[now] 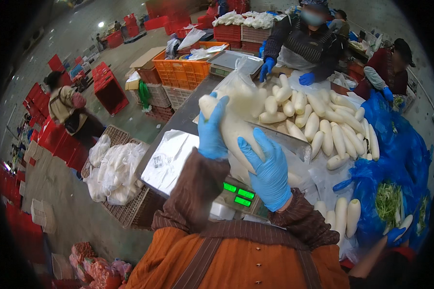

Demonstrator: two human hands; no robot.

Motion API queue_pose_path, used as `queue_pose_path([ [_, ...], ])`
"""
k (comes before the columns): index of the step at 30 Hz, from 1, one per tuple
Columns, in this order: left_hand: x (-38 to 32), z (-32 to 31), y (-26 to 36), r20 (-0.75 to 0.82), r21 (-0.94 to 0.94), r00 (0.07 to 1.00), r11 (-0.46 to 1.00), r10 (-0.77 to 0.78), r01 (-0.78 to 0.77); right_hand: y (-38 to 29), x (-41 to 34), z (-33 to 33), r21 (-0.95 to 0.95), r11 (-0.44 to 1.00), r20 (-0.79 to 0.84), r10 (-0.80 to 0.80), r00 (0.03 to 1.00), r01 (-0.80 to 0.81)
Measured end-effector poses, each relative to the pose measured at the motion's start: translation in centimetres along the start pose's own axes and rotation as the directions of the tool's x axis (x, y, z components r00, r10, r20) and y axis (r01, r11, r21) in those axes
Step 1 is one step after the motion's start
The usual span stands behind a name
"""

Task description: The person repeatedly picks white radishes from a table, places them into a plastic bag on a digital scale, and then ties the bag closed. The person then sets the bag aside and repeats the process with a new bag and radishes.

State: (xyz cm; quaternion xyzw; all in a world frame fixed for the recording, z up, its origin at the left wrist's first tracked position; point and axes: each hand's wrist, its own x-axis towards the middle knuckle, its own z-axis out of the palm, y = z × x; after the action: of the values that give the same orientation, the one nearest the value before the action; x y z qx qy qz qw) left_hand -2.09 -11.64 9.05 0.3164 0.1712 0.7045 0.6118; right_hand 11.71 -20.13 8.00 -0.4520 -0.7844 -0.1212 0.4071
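Both of my hands wear light blue gloves. My left hand (pixel 212 130) grips the upper part of a long white radish (pixel 237 139), thumb raised along it. My right hand (pixel 269 168) supports the lower part, fingers spread over its side. Under my hands is a weighing scale with a lit green display (pixel 238 194); its metal pan (pixel 303 148) shows at the right. Just beyond my left hand stands a knotted clear plastic bag (pixel 237 81) with pale contents, partly blurred. A heap of white radishes (pixel 323 123) lies to the right of it.
Left of the scale lies a stack of white plastic sheets or bags (pixel 170 159). Filled white bags (pixel 115 171) sit on a brown crate (pixel 130 213). Blue plastic sheeting (pixel 394 144) covers the right side. Across the table a masked co-worker's gloved hand (pixel 267 68) is near the heap.
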Motion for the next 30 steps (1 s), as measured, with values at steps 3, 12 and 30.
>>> queue_pose_path([
  [3,1.4,-2.6,1.9,0.139,-0.299,0.981,0.938,-0.139,0.176,-0.9,-0.2,-0.5,0.171,0.985,0.039,0.014,0.999,-0.021],
  [12,-4.0,-2.5,1.9,0.437,-0.158,0.859,0.918,-0.266,0.364,-1.5,-0.1,1.2,0.756,-0.375,0.626,0.179,0.759,-0.536],
  [30,-2.3,-4.9,5.7,-0.072,0.192,0.993,0.979,0.089,-0.073,-3.4,-3.5,4.1,0.586,-0.51,0.728,-0.009,0.685,-0.629],
])
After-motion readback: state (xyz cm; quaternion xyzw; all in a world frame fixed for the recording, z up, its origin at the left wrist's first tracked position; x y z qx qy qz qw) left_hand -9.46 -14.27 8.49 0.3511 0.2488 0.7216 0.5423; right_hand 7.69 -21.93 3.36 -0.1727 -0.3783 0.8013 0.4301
